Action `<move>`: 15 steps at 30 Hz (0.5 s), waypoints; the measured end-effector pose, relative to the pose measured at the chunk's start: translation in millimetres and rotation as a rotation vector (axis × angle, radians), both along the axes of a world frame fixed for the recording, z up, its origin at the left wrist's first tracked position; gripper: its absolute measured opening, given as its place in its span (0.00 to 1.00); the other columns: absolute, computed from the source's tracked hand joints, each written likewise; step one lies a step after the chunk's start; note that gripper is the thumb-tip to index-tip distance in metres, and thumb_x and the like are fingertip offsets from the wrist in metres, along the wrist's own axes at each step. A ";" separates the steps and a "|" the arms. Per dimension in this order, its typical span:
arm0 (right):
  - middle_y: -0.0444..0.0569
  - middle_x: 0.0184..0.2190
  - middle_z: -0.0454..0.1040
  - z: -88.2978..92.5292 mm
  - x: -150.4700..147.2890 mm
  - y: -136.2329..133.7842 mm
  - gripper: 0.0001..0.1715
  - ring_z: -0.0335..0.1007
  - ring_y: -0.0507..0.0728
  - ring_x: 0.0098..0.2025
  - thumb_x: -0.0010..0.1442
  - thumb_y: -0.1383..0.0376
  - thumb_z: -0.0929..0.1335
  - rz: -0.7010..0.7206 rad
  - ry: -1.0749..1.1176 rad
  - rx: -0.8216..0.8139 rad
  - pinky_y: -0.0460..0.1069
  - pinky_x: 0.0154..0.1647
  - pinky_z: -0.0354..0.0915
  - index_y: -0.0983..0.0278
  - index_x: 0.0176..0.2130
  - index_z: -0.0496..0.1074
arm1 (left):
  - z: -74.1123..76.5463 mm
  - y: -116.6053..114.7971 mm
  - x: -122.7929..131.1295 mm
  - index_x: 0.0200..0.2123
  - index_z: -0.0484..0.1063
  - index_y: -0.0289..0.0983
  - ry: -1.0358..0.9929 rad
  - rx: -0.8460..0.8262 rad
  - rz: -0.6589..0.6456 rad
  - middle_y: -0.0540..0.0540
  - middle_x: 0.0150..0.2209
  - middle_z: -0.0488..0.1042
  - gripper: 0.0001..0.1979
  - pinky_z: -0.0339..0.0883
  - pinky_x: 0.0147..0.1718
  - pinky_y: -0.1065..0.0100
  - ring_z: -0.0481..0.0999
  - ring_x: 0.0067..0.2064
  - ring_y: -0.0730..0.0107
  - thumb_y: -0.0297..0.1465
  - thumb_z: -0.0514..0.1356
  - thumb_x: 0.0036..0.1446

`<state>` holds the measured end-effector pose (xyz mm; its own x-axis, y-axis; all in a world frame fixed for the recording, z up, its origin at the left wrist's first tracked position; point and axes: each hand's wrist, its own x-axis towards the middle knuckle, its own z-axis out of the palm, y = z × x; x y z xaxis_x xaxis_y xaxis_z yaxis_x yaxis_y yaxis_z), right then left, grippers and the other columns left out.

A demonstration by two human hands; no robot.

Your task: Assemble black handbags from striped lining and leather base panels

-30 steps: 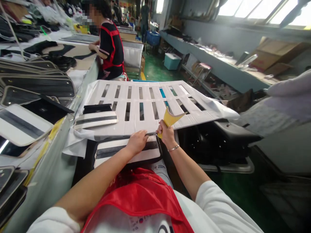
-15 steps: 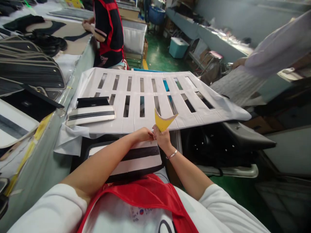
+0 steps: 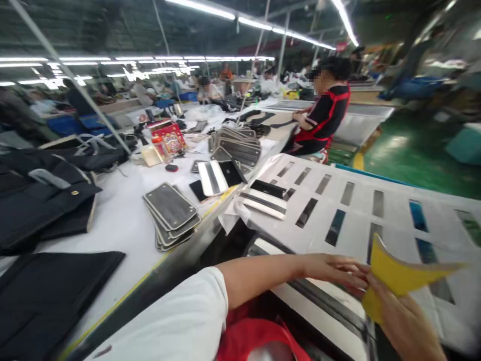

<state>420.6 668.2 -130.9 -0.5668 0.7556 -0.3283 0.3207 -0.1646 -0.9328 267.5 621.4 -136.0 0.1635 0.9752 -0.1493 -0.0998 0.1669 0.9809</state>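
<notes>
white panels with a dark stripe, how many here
3: a panel on the table at left, another panel on the slotted board, a third panel beneath the left forearm; more may be hidden.

Yellow piece (image 3: 396, 271) smooth; green floor (image 3: 398, 145) glossy; white sleeve (image 3: 180, 321) matt cloth.

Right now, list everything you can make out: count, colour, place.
Flat curved-edged piece: one, yellow, right hand.
Slotted flat surface: one, white, right.
Long worktable: one, white-topped, left.
Striped rectangular panels: at least three, white and dark, lower centre, slotted flat surface, worktable.
Stacked rounded panels: several, dark grey, worktable.
Decorated box: one, red, worktable.
Fabric pieces: several, black, far left.
Co-worker: one nearby, black and red, background.
Tube lights: several, white, overhead.
Background clutter: uncountable, mixed, mostly blurred.
Left hand: one, bare, beside right hand.
Right hand: one, bare, lower right.
</notes>
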 end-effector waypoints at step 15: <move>0.46 0.29 0.75 5.2 -121.2 -171.2 0.25 0.72 0.52 0.29 0.50 0.48 0.68 0.712 -0.093 -0.241 0.45 0.30 0.66 0.62 0.40 0.67 | 40.0 -346.2 -230.0 0.44 0.66 0.35 0.415 -0.056 1.879 0.42 0.40 0.76 0.21 0.71 0.37 0.68 0.77 0.39 0.68 0.45 0.56 0.55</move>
